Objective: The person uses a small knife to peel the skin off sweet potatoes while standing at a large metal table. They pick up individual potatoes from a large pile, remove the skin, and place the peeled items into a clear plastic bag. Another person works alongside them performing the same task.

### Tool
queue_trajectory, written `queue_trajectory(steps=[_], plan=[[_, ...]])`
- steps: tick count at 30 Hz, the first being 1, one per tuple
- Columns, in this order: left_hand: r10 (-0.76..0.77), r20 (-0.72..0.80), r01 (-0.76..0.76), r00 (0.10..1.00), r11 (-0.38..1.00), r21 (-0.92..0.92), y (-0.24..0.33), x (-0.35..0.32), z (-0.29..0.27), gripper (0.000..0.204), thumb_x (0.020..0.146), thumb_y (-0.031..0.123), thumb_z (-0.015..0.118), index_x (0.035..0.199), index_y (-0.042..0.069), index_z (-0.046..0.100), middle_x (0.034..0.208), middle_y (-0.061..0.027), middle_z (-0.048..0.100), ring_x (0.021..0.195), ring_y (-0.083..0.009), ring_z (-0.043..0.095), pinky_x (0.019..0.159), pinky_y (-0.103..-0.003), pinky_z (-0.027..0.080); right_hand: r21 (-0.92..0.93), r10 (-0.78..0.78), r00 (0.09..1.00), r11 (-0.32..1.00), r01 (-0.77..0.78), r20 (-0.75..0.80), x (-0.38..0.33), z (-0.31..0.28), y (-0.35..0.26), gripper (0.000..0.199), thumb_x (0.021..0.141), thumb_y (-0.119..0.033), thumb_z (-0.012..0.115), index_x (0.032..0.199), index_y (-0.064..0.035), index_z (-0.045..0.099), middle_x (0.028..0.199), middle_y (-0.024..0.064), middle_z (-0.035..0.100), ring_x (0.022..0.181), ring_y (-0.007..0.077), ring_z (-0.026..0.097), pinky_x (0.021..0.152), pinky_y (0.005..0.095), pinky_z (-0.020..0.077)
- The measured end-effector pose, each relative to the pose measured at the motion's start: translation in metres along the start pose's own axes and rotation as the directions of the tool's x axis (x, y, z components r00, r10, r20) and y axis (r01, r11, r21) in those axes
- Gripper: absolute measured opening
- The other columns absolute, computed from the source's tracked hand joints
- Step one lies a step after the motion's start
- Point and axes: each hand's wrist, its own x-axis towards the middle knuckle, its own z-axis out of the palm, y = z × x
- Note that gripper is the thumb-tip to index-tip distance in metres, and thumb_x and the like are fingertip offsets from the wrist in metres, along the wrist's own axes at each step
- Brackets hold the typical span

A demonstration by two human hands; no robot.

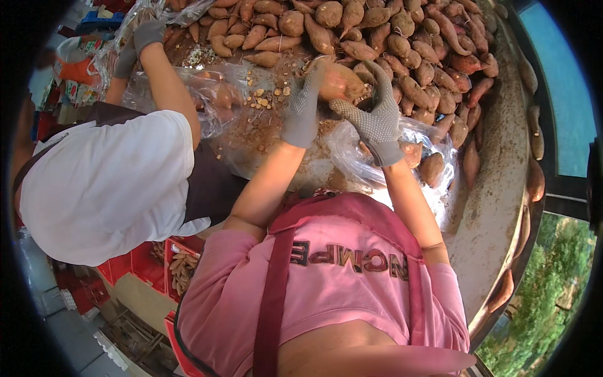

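Clear plastic bag (402, 157) below the gloved hands — holding sweet potatoes; another (207, 94) left.

Sweet potatoes (402, 44) are heaped across the far half of the round table (496, 207), blocking reach there. A co-worker's gloved hand (147, 31) and plastic bag (207, 94) crowd the left side. Bare tabletop lies open at the right, past the near bag (427, 135).

A produce sorting stall: a big pile of sweet potatoes (402, 44) covers a dusty table (496, 207), with clear plastic bags (352, 157) and red crates (135, 267) nearby.
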Motion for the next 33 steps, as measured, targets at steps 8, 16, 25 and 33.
queue_trajectory(steps=[8, 16, 25, 33], plan=[[-0.017, 0.3, -0.042, 0.954, 0.981, 0.189, 0.01, 0.008, -0.028, 0.053, 0.077, 0.014, 0.068, 0.125, 0.001, 0.048, 0.12, -0.0106, 0.053, 0.105, -0.0186, 0.054, 0.088, -0.028, 0.047, 0.298, 0.238, 0.946, 0.907, -0.297, 0.22, 0.019, -0.01, -0.015, 0.049, 0.071, -0.019, 0.077, 0.112, 0.0, 0.057, 0.102, 0.0069, 0.061, 0.091, 0.0126, 0.057, 0.082, 0.0253, 0.0481], [0.108, 0.37, -0.288, 0.923, 0.832, 0.474, 0.024, -0.001, -0.018, 0.063, 0.064, 0.018, 0.081, 0.117, 0.0, 0.053, 0.113, -0.0084, 0.058, 0.102, -0.0161, 0.056, 0.088, -0.029, 0.046, 0.217, 0.048, 0.975, 0.971, -0.096, 0.216, 0.027, -0.004, -0.023, 0.035, 0.079, -0.015, 0.068, 0.11, -0.0011, 0.061, 0.077, -0.001, 0.061, 0.062, 0.0048, 0.05, 0.056, 0.0202, 0.0432], [0.226, 0.107, -0.25, 0.968, 0.834, 0.492, 0.015, -0.018, -0.023, 0.035, 0.07, 0.019, 0.074, 0.098, 0.002, 0.062, 0.073, -0.0045, 0.064, 0.047, -0.0085, 0.055, 0.037, -0.019, 0.038, -0.029, 0.058, 0.974, 0.998, -0.053, 0.221, 0.033, 0.01, -0.012, 0.034, 0.081, -0.032, 0.065, 0.088, 0.0017, 0.063, 0.062, 0.0155, 0.059, 0.053, 0.0191, 0.056, 0.053, 0.0314, 0.0437], [-0.082, -0.048, 0.095, 0.995, 0.855, 0.509, 0.038, -0.029, -0.029, 0.039, 0.07, 0.022, 0.076, 0.098, 0.0, 0.061, 0.079, -0.0081, 0.064, 0.065, -0.0154, 0.061, 0.056, -0.025, 0.047, 0.029, 0.213, 0.955, 0.974, -0.224, 0.204, 0.045, 0.024, 0.021, 0.034, 0.086, -0.032, 0.06, 0.08, 0.0013, 0.064, 0.056, 0.0058, 0.057, 0.047, 0.0114, 0.05, 0.045, 0.0274, 0.038]])
